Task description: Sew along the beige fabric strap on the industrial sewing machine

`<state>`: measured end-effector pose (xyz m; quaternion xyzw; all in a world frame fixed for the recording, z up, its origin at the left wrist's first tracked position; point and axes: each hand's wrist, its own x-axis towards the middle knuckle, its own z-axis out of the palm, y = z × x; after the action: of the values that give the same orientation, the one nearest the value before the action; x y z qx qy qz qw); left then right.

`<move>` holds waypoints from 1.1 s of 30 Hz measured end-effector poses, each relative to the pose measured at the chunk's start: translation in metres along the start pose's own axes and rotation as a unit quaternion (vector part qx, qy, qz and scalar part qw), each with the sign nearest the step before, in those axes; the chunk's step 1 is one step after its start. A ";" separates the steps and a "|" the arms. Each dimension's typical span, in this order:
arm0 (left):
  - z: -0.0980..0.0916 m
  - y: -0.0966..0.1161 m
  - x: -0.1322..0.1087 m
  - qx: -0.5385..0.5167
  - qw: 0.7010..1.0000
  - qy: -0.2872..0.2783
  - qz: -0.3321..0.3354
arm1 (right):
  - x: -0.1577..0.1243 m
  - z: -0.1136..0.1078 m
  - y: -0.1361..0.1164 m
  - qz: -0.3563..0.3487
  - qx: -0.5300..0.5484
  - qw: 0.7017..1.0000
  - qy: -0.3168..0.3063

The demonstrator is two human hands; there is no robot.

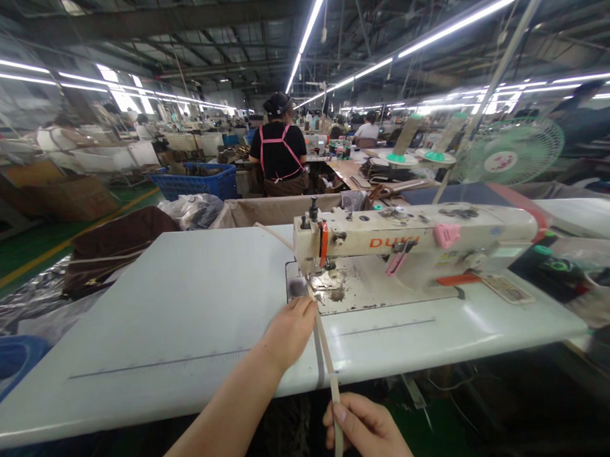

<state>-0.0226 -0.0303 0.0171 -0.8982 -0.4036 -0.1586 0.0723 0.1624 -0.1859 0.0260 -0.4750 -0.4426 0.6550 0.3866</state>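
A narrow beige strap (326,344) runs from under the needle of a white sewing machine (415,234) down over the table's front edge. My left hand (292,329) lies on the strap just in front of the needle plate (332,287), its fingers pressed together on it. Below the table edge, my right hand (364,426) pinches the same strap between thumb and fingers. Beyond the needle, a further piece of strap (275,236) comes out at the back left of the machine head.
The white table (187,292) carries printed ruler marks. Behind it stand a fabric-lined bin (279,206), a blue crate (196,182) and a person in a pink-strapped apron (282,149). A green fan (512,151) and thread cones (406,138) are at the right.
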 end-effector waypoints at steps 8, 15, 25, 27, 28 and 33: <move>0.003 -0.001 -0.002 0.004 1.000 0.002 0.008 | -0.005 0.000 0.001 0.008 0.007 1.000 -0.006; 0.004 0.000 -0.002 0.034 0.999 -0.013 0.014 | -0.007 0.001 -0.004 0.010 -0.010 1.000 -0.011; 0.005 -0.001 -0.003 0.050 0.998 -0.012 0.034 | -0.010 -0.003 -0.006 -0.007 -0.041 0.999 -0.002; 0.005 -0.001 -0.003 0.055 0.998 -0.012 0.029 | -0.009 -0.003 -0.006 -0.014 -0.049 0.999 -0.005; 0.005 -0.001 -0.003 0.053 0.998 -0.013 0.026 | -0.009 -0.003 -0.006 -0.015 -0.052 0.999 -0.006; 0.007 -0.001 -0.002 0.037 0.999 -0.006 0.012 | -0.006 -0.002 -0.006 -0.010 -0.060 0.998 -0.003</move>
<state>-0.0228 -0.0292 0.0094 -0.9008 -0.3985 -0.1372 0.1050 0.1667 -0.1889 0.0333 -0.4909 -0.4870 0.6249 0.3624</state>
